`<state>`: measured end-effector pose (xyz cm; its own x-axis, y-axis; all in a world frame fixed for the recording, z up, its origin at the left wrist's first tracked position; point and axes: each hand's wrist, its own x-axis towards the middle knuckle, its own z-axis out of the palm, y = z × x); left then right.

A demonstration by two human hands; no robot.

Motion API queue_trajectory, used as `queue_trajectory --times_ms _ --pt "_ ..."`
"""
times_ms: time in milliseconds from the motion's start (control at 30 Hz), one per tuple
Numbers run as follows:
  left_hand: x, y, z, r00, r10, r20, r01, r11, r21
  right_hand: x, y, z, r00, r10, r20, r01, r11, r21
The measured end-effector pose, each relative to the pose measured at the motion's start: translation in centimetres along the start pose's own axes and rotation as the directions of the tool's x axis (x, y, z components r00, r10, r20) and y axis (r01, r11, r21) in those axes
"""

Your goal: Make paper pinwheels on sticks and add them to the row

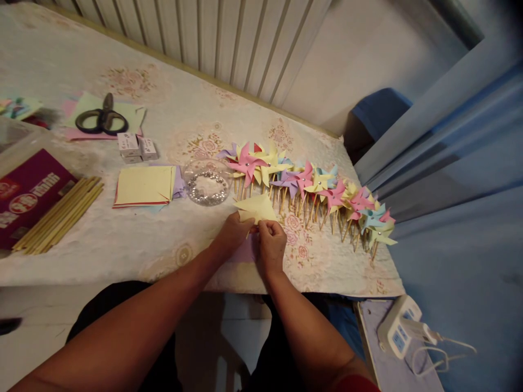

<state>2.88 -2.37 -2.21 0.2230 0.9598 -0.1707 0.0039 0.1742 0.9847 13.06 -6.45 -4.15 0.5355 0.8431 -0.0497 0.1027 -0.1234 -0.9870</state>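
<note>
Between my hands, over the table's front edge, is a pale yellow paper [258, 206] with pointed corners, partly covered by my fingers. My left hand [236, 233] pinches its lower left side. The fingers of my right hand [272, 242] are closed at its lower edge; whether they hold anything small besides the paper is hidden. Beneath my hands lies a purple paper [243, 253]. Just beyond stand finished-looking paper pinwheels [304, 177] on thin sticks, in a row of pink, yellow, blue and purple. A clear round dish [207, 185] of small shiny pieces sits to the left.
Left of the dish are stacked paper squares [144, 185], small white boxes [137, 147] and black scissors [103, 120] on more paper. Farther left, thin sticks [61, 215] lean against a purple box [30, 190]. A power strip [398, 326] is at lower right, beside a blue curtain [461, 245].
</note>
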Motion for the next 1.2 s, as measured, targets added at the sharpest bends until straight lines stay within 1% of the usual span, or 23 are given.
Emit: queue_trajectory --times_ms 100,233,333,433,500,567,633,667,700,733,800,867,933,1000,1067,1200 --pt "0.2 -0.3 0.1 0.999 -0.051 0.007 0.052 0.998 -0.043 -0.1 0.0 0.1 1.000 0.005 0.004 -0.005 1.000 0.000" --pt "0.1 0.0 0.0 0.998 -0.068 -0.011 0.067 0.996 -0.055 -0.2 -0.1 0.1 1.000 -0.008 0.008 0.008 1.000 -0.008" --pt "-0.2 0.6 -0.1 0.996 -0.083 -0.041 0.079 0.994 -0.078 -0.5 -0.7 0.0 0.999 -0.043 0.022 0.044 0.998 -0.053" --pt "-0.3 0.9 -0.3 0.991 -0.125 -0.048 0.115 0.979 -0.171 -0.8 -1.7 -0.4 0.997 -0.072 0.023 0.074 0.994 -0.080" --pt "-0.1 0.9 -0.3 0.986 -0.166 -0.015 0.155 0.949 -0.275 -0.5 -2.2 -1.1 0.993 -0.120 -0.009 0.119 0.988 -0.101" --pt "0.1 0.7 -0.4 0.982 -0.185 0.024 0.181 0.910 -0.372 0.2 -2.5 -2.1 0.980 -0.186 -0.072 0.175 0.975 -0.139" --pt "0.4 0.6 -0.6 0.982 -0.177 0.065 0.188 0.889 -0.418 1.3 -2.4 -3.2 0.963 -0.222 -0.151 0.201 0.969 -0.142" --pt "0.4 0.6 -0.6 0.982 -0.170 0.088 0.191 0.889 -0.417 1.9 -2.2 -3.6 0.963 -0.215 -0.160 0.198 0.973 -0.118" --pt "0.5 0.6 -0.7 0.980 -0.166 0.112 0.197 0.895 -0.401 2.5 -2.0 -4.0 0.971 -0.196 -0.135 0.186 0.979 -0.082" --pt "0.5 0.7 -0.8 0.977 -0.168 0.131 0.206 0.904 -0.376 3.0 -1.8 -4.3 0.983 -0.166 -0.078 0.164 0.986 -0.036" --pt "0.4 0.9 -0.8 0.970 -0.184 0.159 0.226 0.924 -0.308 3.7 -1.5 -4.5 0.992 -0.087 0.089 0.080 0.994 0.081" --pt "0.2 1.1 -0.8 0.963 -0.194 0.188 0.235 0.944 -0.230 3.8 -1.4 -4.3 0.968 0.004 0.253 -0.051 0.983 0.179" --pt "0.0 1.2 -0.7 0.954 -0.187 0.235 0.230 0.958 -0.171 3.6 -1.4 -4.0 0.929 0.088 0.360 -0.176 0.960 0.219" --pt "-0.2 1.2 -0.7 0.944 -0.172 0.282 0.218 0.966 -0.141 3.3 -1.6 -3.8 0.903 0.147 0.403 -0.252 0.942 0.221" --pt "-0.3 1.1 -0.7 0.936 -0.155 0.316 0.206 0.970 -0.132 3.1 -1.7 -3.7 0.893 0.187 0.411 -0.294 0.931 0.217" --pt "-0.3 0.8 -0.9 0.932 -0.131 0.339 0.173 0.980 -0.098 3.3 -1.5 -3.8 0.885 0.223 0.410 -0.313 0.935 0.165"
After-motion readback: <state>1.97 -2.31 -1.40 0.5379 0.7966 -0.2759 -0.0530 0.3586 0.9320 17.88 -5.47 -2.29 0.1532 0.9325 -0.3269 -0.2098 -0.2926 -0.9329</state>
